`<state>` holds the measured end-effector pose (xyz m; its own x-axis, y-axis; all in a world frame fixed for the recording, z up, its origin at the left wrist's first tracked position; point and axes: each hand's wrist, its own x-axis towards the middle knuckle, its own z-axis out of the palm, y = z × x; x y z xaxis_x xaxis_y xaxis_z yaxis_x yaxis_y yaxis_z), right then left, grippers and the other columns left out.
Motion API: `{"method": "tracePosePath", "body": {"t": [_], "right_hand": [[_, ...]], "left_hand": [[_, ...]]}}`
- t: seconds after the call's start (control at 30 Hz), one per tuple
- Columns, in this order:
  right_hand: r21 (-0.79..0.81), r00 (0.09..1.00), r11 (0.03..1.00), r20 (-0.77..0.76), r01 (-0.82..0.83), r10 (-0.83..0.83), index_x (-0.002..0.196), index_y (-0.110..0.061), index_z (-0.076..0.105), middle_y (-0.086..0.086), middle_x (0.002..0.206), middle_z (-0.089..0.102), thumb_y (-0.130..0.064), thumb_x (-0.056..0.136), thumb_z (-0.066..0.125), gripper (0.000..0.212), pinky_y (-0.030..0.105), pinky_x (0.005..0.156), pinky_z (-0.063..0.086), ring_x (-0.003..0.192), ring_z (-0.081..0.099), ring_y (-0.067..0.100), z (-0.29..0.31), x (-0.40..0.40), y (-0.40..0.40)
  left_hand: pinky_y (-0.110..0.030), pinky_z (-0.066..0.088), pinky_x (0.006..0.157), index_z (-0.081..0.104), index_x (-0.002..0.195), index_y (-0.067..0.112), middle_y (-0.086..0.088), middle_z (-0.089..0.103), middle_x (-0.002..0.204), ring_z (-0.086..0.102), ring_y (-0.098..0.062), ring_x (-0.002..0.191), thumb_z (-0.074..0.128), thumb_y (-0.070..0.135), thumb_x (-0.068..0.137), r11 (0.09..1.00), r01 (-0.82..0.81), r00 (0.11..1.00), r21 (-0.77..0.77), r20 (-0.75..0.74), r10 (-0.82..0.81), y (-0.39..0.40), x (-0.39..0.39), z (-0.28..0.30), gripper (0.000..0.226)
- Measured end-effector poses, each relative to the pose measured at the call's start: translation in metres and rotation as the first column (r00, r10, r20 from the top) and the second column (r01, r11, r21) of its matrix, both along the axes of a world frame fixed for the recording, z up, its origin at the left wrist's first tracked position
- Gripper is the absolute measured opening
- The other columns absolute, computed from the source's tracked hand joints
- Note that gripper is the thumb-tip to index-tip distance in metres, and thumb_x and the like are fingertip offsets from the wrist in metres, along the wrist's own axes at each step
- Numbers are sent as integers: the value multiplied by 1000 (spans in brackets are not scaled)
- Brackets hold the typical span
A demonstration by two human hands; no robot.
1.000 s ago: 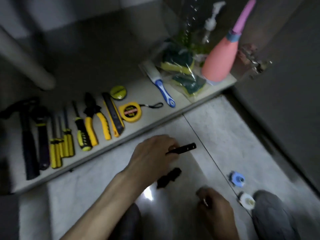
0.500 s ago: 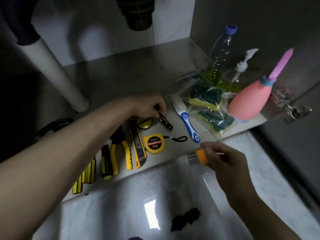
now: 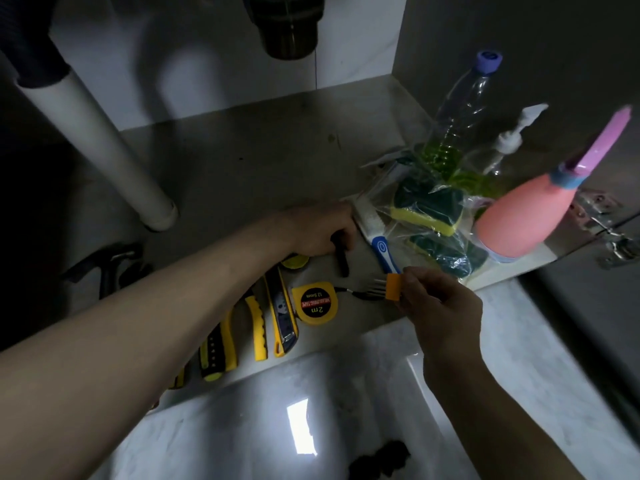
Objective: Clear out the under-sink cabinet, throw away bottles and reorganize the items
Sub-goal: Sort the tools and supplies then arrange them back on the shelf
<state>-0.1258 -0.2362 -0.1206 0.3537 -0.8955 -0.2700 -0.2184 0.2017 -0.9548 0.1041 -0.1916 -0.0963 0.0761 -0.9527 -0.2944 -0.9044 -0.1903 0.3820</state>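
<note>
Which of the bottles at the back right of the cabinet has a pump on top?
The small clear bottle with the white pump, standing between the tall clear bottle with the purple cap and the pink bottle with the long pink spout.

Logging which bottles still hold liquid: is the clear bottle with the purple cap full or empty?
Nearly empty. The clear bottle stands upright, capped, with yellow-green liquid only in its bottom part.

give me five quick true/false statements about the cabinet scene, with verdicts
1. The left hand grips a small black tool on the cabinet floor. True.
2. The right hand holds a blue brush. False: it pinches an orange-handled wire brush.
3. The tape measure is yellow. True.
4. The pink bottle lies on the tiles. False: it stands in the cabinet.
5. The clear bottle is full. False: only a little yellow-green liquid.
</note>
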Motion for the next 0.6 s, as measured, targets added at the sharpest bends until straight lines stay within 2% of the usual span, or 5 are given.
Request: {"method": "tracePosePath", "body": {"t": [0.17, 0.33, 0.5, 0.6], "right_hand": [[47, 1000, 999, 9, -5, 5, 85, -24, 76, 3, 85, 74, -8, 92, 70, 19, 32, 69, 53, 81, 66, 19, 0, -4, 0], [70, 999, 997, 17, -37, 36, 89, -17, 76, 7, 86, 73, -4, 91, 70, 15, 30, 67, 52, 79, 66, 19, 1, -5, 1], [68, 999, 997, 33, -42, 39, 89, -16, 75, 6, 80, 73, -2, 90, 70, 16, 28, 67, 53, 75, 66, 17, 4, -6, 1], [67, 998, 996, 36, -59, 57, 90, -14, 75, 9, 85, 73, -1, 90, 70, 14, 28, 67, 54, 76, 66, 17, 5, -6, 2]], "left_hand": [[-16, 40, 73, 75, 99, 19, 9, 53, 102, 57, -13, 100, 71, 5, 85, 999, -18, 1000, -48, -8, 18, 7, -4, -3, 20], [-36, 49, 89, 73, 105, 18, 2, 59, 113, 57, -16, 105, 69, 5, 86, 999, -21, 1000, -35, 14, 21, 17, -6, -3, 24], [-32, 49, 89, 72, 101, 19, 3, 60, 111, 59, -13, 103, 66, 5, 89, 1000, 29, 999, -8, -22, -29, 25, -14, 0, 19], [-36, 50, 89, 71, 101, 19, 3, 59, 110, 58, -13, 100, 64, 6, 91, 999, 42, 999, 0, -27, -42, 26, -15, 1, 18]]}}
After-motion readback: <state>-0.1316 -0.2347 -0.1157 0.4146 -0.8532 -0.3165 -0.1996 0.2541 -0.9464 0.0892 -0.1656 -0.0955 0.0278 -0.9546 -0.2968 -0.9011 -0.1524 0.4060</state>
